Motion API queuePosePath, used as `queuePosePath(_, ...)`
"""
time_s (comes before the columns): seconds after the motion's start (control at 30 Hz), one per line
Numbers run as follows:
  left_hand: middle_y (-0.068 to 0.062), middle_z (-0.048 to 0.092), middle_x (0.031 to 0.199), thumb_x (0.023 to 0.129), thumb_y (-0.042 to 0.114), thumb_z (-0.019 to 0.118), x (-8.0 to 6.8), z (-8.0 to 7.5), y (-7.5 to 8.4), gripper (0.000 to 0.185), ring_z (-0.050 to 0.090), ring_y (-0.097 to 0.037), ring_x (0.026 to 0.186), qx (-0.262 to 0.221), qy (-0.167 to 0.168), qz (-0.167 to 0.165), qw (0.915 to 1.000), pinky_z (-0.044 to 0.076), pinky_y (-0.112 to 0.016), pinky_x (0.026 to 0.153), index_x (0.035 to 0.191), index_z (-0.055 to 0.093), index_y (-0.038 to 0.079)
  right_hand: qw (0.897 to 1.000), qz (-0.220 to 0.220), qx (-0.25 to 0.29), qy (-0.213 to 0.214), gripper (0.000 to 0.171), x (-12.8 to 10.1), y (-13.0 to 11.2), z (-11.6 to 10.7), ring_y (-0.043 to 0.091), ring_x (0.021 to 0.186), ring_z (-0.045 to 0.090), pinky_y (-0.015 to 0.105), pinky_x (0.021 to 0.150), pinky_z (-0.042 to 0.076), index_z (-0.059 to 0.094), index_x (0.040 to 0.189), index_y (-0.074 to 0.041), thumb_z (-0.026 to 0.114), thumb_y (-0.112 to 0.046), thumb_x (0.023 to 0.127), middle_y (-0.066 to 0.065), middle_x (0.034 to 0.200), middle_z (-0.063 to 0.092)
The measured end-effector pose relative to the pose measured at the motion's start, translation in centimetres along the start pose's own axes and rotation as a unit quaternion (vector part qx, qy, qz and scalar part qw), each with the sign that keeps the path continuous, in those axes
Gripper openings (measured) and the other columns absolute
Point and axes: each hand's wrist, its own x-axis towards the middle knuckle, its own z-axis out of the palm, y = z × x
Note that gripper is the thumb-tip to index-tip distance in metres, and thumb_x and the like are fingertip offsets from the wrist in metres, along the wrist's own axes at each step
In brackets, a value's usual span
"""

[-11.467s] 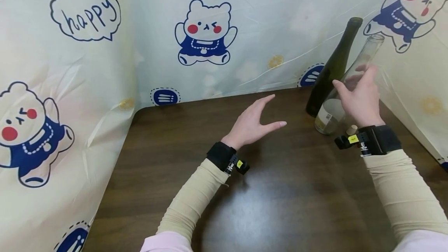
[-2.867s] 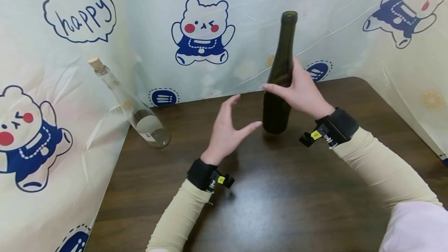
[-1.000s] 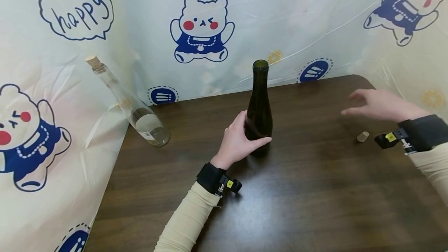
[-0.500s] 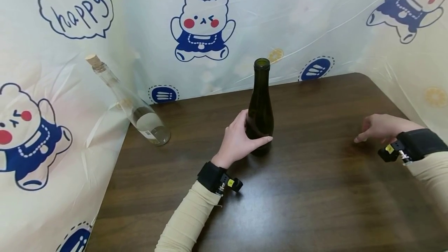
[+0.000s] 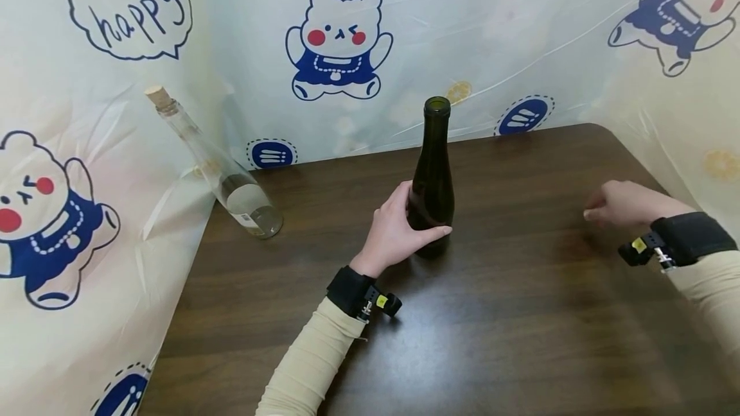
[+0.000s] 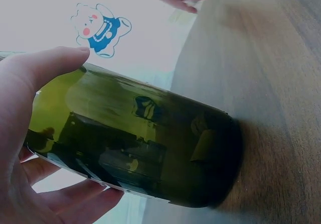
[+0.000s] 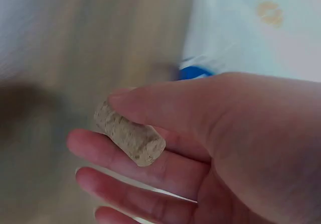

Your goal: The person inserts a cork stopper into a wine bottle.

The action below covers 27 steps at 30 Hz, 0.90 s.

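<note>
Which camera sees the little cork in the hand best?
The right wrist view: the cork fills the middle, pinched between the right hand's thumb and fingers. In the head view the right hand hides it. The left wrist view shows only blurry far-off fingers, no cork.

In the head view the small tan cork [image 7: 129, 139] is hidden inside the blurred right hand [image 5: 621, 203]; the dark green glass bottle's [image 6: 135, 141] neck is cut off in the left wrist view.

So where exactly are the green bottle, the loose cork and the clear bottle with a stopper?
green bottle [image 5: 432, 178], head view, on its dark body above the left hand's fingers.
cork [image 7: 129, 137], right wrist view, on its side, pinched in the right hand.
clear bottle [image 5: 245, 201], head view, on its lower body.
</note>
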Motion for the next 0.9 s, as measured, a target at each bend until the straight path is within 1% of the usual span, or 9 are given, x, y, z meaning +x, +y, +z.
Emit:
queuePosePath(0.03, 0.008, 0.059, 0.117, 0.078, 0.051, 0.086, 0.0, 0.0, 0.0, 0.078, 0.058, -0.009, 0.107, -0.001, -0.001, 0.001, 1.0, 0.051, -0.035, 0.088, 0.14, 0.049, 0.022, 0.999, -0.01, -0.027, 0.022, 0.02, 0.1, -0.5, -0.5, 0.03, 0.078, 0.067, 0.05, 0.07, 0.054, 0.071, 0.103, 0.009, 0.067, -0.009, 0.096, 0.012, 0.086, 0.071)
queuePosePath(0.17, 0.008, 0.058, 0.117, 0.079, 0.052, 0.085, 0.0, 0.1, 0.0, 0.078, 0.058, -0.009, 0.107, -0.005, -0.009, 0.003, 0.9999, 0.051, -0.036, 0.088, 0.14, 0.049, 0.022, 0.993, -0.031, -0.04, 0.106, 0.021, 0.4, -4.0, -2.8, 0.036, 0.087, 0.067, 0.059, 0.078, 0.052, 0.069, 0.11, 0.004, 0.069, -0.011, 0.096, 0.018, 0.098, 0.071)
queuePosePath(0.33, 0.008, 0.058, 0.117, 0.078, 0.051, 0.086, 0.0, 0.0, -0.1, 0.077, 0.057, -0.009, 0.107, -0.007, -0.009, 0.002, 0.9999, 0.051, -0.036, 0.088, 0.14, 0.049, 0.022, 0.974, -0.081, 0.053, 0.205, 0.03, 0.5, -10.6, -5.7, 0.038, 0.1, 0.068, 0.059, 0.086, 0.05, 0.061, 0.125, -0.002, 0.069, -0.015, 0.099, 0.018, 0.11, 0.071)
queuePosePath(0.4, 0.008, 0.058, 0.118, 0.078, 0.051, 0.086, 0.0, -0.1, -0.1, 0.077, 0.057, -0.009, 0.107, -0.007, -0.009, 0.002, 0.9999, 0.051, -0.036, 0.088, 0.14, 0.049, 0.022, 0.962, -0.097, 0.098, 0.234, 0.035, 0.3, -13.4, -6.7, 0.039, 0.108, 0.066, 0.058, 0.089, 0.049, 0.06, 0.131, -0.004, 0.067, -0.021, 0.101, 0.019, 0.12, 0.069)
queuePosePath(0.5, 0.008, 0.058, 0.119, 0.079, 0.051, 0.086, 0.1, -0.1, -0.1, 0.078, 0.057, -0.009, 0.108, -0.006, -0.012, 0.001, 0.9999, 0.051, -0.035, 0.088, 0.141, 0.049, 0.022, 0.939, -0.129, 0.146, 0.285, 0.036, -0.1, -17.0, -7.9, 0.031, 0.108, 0.065, 0.041, 0.092, 0.05, 0.065, 0.13, -0.007, 0.067, -0.028, 0.101, 0.013, 0.121, 0.069)
queuePosePath(0.63, 0.007, 0.058, 0.12, 0.078, 0.05, 0.086, 0.0, -0.2, -0.1, 0.079, 0.057, -0.01, 0.108, -0.004, -0.014, 0.0, 0.9999, 0.051, -0.035, 0.087, 0.142, 0.048, 0.022, 0.884, -0.187, 0.244, 0.352, 0.029, -0.6, -20.9, -9.2, 0.021, 0.097, 0.066, 0.02, 0.082, 0.049, 0.071, 0.123, -0.009, 0.074, -0.02, 0.096, 0.007, 0.113, 0.069)
queuePosePath(0.7, 0.006, 0.058, 0.12, 0.078, 0.049, 0.087, 0.0, -0.2, 0.0, 0.08, 0.057, -0.01, 0.108, -0.003, -0.013, 0.002, 0.9999, 0.051, -0.036, 0.087, 0.142, 0.048, 0.021, 0.86, -0.208, 0.287, 0.367, 0.028, -0.9, -22.5, -9.8, 0.02, 0.096, 0.067, 0.021, 0.081, 0.05, 0.072, 0.121, -0.01, 0.076, -0.015, 0.094, 0.008, 0.112, 0.07)
queuePosePath(0.77, 0.006, 0.058, 0.121, 0.079, 0.049, 0.087, 0.0, -0.1, 0.0, 0.079, 0.058, -0.01, 0.109, -0.004, -0.01, 0.004, 0.9999, 0.051, -0.036, 0.087, 0.142, 0.048, 0.021, 0.849, -0.216, 0.313, 0.367, 0.028, -1.2, -23.7, -10.3, 0.02, 0.098, 0.067, 0.023, 0.084, 0.049, 0.072, 0.12, -0.011, 0.078, -0.015, 0.093, 0.007, 0.114, 0.069)
queuePosePath(0.9, 0.006, 0.058, 0.12, 0.079, 0.049, 0.086, -0.1, -0.1, 0.0, 0.079, 0.057, -0.01, 0.108, -0.005, -0.011, 0.007, 0.9999, 0.051, -0.035, 0.086, 0.142, 0.048, 0.021, 0.852, -0.222, 0.315, 0.355, 0.029, -1.5, -25.5, -10.7, 0.02, 0.1, 0.067, 0.026, 0.088, 0.049, 0.073, 0.12, -0.014, 0.078, -0.016, 0.092, 0.006, 0.114, 0.069)
